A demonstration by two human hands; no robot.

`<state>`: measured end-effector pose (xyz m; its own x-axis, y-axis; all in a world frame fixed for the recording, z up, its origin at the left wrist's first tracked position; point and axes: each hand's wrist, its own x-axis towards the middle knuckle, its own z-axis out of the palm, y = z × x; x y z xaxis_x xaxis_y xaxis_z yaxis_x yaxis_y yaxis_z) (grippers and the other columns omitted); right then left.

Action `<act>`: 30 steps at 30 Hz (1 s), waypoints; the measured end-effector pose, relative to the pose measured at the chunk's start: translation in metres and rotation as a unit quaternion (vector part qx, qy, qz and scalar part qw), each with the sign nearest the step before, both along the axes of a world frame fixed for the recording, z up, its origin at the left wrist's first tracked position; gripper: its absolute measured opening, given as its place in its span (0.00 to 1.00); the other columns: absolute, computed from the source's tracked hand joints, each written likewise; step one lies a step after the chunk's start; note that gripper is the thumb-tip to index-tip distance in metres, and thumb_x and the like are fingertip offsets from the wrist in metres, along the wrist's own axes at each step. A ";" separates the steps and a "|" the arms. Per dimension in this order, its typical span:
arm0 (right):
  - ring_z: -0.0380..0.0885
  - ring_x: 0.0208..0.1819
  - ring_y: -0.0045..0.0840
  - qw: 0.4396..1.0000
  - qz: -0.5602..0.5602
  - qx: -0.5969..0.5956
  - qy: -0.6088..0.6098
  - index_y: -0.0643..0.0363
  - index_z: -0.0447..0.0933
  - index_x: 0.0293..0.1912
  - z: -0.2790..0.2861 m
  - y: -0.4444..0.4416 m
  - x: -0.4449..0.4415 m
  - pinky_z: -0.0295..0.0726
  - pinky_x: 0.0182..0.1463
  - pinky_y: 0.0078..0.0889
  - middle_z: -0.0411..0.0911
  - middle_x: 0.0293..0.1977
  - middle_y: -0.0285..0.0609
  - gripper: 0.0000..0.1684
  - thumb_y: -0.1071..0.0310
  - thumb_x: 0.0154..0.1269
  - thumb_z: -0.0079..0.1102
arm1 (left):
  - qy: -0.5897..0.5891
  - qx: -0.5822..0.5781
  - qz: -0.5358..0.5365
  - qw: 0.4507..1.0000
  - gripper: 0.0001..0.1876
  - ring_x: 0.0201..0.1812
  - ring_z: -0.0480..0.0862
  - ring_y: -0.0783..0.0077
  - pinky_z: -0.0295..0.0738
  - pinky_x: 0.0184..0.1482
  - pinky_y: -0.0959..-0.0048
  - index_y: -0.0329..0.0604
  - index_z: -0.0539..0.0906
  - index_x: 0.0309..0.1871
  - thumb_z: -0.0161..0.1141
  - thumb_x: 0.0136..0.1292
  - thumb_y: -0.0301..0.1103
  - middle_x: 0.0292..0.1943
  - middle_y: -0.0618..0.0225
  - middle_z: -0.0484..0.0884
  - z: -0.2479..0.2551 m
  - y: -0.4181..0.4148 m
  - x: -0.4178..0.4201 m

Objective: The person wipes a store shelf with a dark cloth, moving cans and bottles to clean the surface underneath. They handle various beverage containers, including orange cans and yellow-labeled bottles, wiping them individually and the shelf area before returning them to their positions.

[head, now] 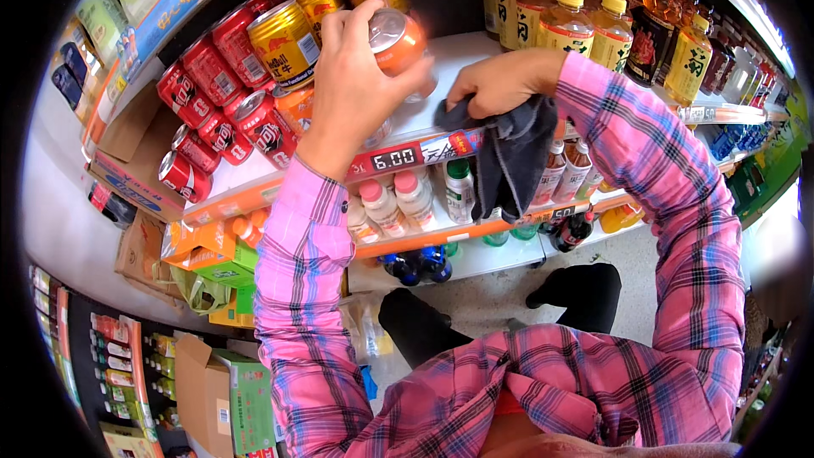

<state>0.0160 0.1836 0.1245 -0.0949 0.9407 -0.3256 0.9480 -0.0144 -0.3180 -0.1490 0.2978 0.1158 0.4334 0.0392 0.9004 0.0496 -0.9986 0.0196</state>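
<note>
My left hand grips an orange drink can, slightly blurred and tilted with its silver top showing, above the white shelf. To its right, my right hand clutches a dark grey cloth that hangs over the shelf's front edge, beside the price strip. Gold Red Bull cans stand just left of my left hand. Red soda cans are grouped farther left, some tilted. Another orange can is partly hidden behind my left wrist.
Yellow-capped tea bottles stand at the right on the same shelf. Pink-capped bottles and a green-capped bottle stand on the shelf below. An opened cardboard box is at the left end. Dark-blue bottles sit on the lowest shelf.
</note>
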 end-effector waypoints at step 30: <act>0.71 0.53 0.42 0.729 -0.002 0.680 -0.073 0.64 0.75 0.48 -0.123 -0.014 -0.069 0.67 0.58 0.45 0.72 0.49 0.50 0.23 0.72 0.48 0.57 | 0.169 0.109 0.159 0.967 0.33 0.44 0.80 0.54 0.71 0.46 0.58 0.42 0.76 0.53 0.67 0.47 0.53 0.39 0.55 0.80 -0.002 -0.002 0.009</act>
